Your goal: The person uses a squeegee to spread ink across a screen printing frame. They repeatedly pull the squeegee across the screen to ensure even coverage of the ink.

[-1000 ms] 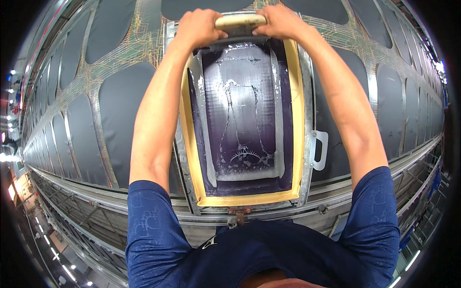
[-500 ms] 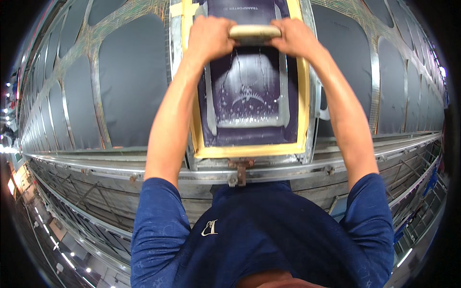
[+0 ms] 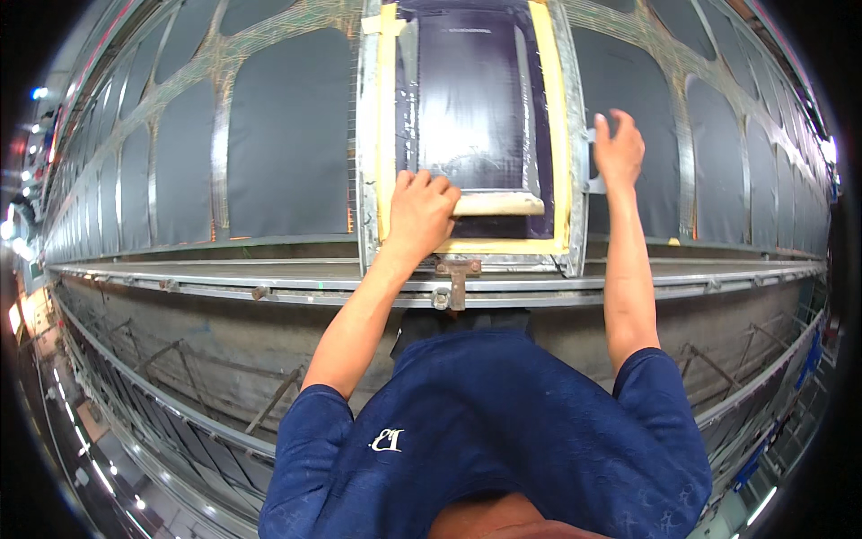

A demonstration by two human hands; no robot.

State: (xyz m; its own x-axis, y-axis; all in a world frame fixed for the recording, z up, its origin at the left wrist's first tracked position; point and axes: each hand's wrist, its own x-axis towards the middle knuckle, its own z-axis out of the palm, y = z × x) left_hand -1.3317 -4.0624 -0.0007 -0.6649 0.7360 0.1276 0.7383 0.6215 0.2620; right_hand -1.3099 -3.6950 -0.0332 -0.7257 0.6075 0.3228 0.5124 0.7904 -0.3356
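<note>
A screen-printing frame (image 3: 369, 135) with metal sides, yellow tape along its inner edge and a dark purple mesh (image 3: 471, 108) lies in front of me. Near the close end of the mesh rests a squeegee (image 3: 499, 205) with a pale, wood-coloured grip. My left hand (image 3: 422, 214) is closed over the squeegee's left end. Off the frame's right side, my right hand (image 3: 620, 153) is raised with fingers apart and nothing in it. It is beside a small light-coloured handle (image 3: 593, 162) on that side; whether they touch I cannot tell.
Dark grey fabric pieces (image 3: 289, 135) lie in rows along the long table on both sides of the frame. A metal rail (image 3: 350, 292) runs along the table's near edge, with a rusty bracket (image 3: 458, 283) by the frame. Another railed structure (image 3: 197, 422) stands behind me.
The squeegee has come from the far part of the mesh to its near end. My right hand has let go of it and moved right, past the frame; my left hand still grips it.
</note>
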